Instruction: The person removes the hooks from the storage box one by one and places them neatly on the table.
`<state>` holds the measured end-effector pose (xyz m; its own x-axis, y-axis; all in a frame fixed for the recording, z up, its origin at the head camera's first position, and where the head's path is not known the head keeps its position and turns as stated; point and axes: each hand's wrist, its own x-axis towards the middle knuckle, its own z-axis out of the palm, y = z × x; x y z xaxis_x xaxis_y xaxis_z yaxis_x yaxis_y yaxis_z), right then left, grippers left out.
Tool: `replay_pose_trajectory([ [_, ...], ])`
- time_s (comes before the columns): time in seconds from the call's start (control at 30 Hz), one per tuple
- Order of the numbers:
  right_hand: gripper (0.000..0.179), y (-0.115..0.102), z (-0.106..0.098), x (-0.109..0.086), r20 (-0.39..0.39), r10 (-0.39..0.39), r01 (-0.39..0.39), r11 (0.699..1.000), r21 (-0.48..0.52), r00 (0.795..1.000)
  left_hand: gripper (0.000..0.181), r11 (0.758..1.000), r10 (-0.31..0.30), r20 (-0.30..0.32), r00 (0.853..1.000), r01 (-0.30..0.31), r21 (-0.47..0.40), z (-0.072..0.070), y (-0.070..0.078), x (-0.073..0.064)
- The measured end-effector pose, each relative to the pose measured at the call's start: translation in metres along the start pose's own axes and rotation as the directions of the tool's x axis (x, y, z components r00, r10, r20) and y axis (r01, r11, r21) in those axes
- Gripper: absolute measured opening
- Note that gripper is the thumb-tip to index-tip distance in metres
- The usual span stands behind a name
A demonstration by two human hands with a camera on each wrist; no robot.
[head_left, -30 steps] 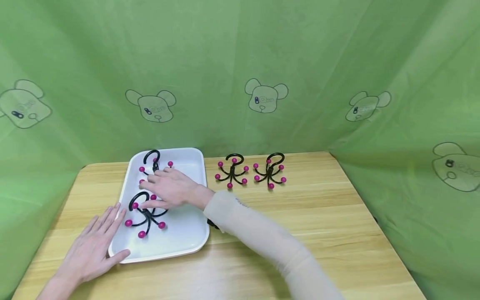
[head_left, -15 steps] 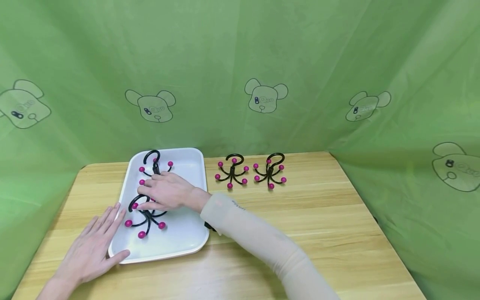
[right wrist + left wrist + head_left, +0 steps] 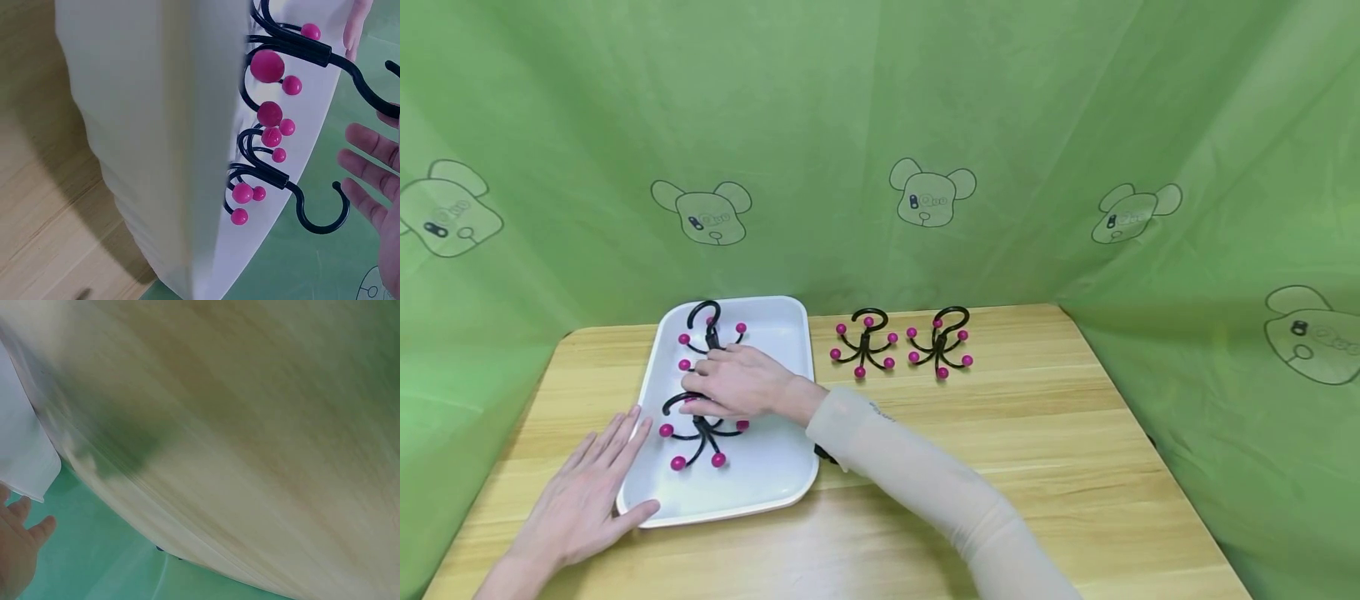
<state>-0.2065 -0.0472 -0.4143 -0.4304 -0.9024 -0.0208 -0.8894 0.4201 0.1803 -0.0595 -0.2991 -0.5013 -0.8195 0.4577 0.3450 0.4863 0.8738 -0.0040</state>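
A white tray (image 3: 775, 483) lies on the left of the table and holds two black claw hooks with pink ball tips. My right hand (image 3: 741, 383) reaches over it and pinches the curved top of the front claw hook (image 3: 703, 427), whose arms stand on the tray floor. In the right wrist view that hook's shank (image 3: 306, 47) runs up to my fingers (image 3: 375, 165). Behind it is the rear claw hook (image 3: 712, 337), partly covered by my right hand in the head view. My left hand (image 3: 587, 492) rests with straight fingers against the tray's left rim.
Two more black claw hooks, the left one (image 3: 864, 342) and the right one (image 3: 940, 342), stand on the wooden table (image 3: 1000, 450) right of the tray, near its back edge. Green fabric (image 3: 820, 125) with mouse-head prints surrounds the table. A sleeved right forearm crosses the front.
The front claw hook has turned, and its ball tips and curved top have shifted slightly. My right hand has moved a little with it. My left hand and the other hooks are still.
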Motion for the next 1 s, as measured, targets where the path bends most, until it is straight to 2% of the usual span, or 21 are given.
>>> replay_pose_trajectory([
  [0.6, 0.042, 0.001, -0.001, -0.013, -0.019, -0.005, 0.004, 1.000, -0.014, 1.000, 0.111, 1.000, 0.003, -0.012, 1.000, -0.003, -0.009, 0.001, 0.000, 0.000],
  [1.0, 0.041, 0.002, -0.009, -0.029, -0.058, -0.057, 0.054, 0.997, -0.058, 0.997, 0.113, 1.000, -0.001, -0.012, 1.000, 0.001, -0.019, 0.002, -0.001, 0.000],
])
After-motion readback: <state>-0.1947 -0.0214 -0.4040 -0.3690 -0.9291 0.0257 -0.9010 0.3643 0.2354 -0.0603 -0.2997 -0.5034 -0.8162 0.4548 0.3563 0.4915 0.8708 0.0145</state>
